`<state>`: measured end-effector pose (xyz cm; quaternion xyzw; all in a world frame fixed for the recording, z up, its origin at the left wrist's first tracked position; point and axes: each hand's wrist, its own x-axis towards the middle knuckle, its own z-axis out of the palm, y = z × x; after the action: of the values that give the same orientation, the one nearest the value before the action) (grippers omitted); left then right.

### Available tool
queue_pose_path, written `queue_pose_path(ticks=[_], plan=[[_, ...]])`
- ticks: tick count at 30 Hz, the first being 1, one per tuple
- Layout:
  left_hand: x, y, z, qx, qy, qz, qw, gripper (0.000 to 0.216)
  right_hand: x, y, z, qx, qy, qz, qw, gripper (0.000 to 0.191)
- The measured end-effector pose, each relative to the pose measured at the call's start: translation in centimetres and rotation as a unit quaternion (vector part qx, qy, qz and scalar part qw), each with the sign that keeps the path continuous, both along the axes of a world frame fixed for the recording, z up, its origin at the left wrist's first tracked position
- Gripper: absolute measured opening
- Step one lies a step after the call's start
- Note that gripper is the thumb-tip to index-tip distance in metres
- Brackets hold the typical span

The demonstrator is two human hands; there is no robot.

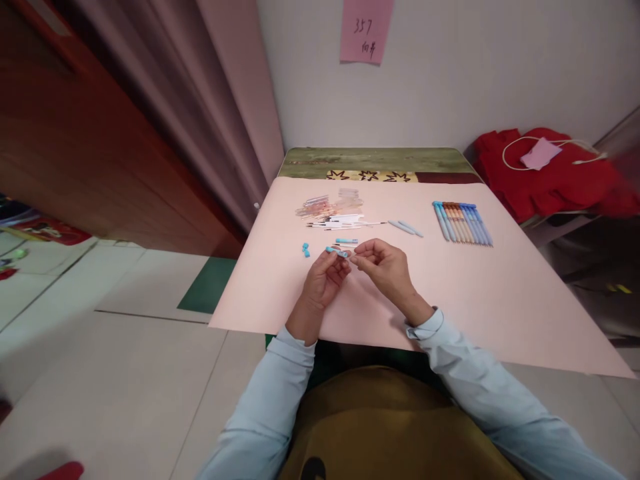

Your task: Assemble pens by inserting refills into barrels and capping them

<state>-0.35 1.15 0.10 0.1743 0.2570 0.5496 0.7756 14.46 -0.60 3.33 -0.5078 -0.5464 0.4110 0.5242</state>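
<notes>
Left hand [324,283] pinches a short, bright-blue plastic tube [336,252] above the pale-pink-covered bench [475,300], seemingly steadying it for the right hand [387,267], whose fingertips draw together beside its end; whether they grip anything, I cannot tell.

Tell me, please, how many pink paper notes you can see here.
2. One handwritten note is on the wall; another note lies on the red cloth at the right. Others could be hidden.
</notes>
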Motion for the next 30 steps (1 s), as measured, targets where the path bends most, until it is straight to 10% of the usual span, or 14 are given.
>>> queue_pose_path(ticks=[23, 30], plan=[[1.4, 0.0, 0.6, -0.114, -0.043, 0.035, 0.992, 0.011, 0.0, 0.4, 0.7, 0.025, -0.011, -0.058, 0.998, 0.029], [2.3, 0.4, -0.2, -0.087, -0.066, 0.028, 0.994, 0.013, 0.0, 0.6, 1.4, 0.086, -0.254, -0.056, 0.962, 0.014]])
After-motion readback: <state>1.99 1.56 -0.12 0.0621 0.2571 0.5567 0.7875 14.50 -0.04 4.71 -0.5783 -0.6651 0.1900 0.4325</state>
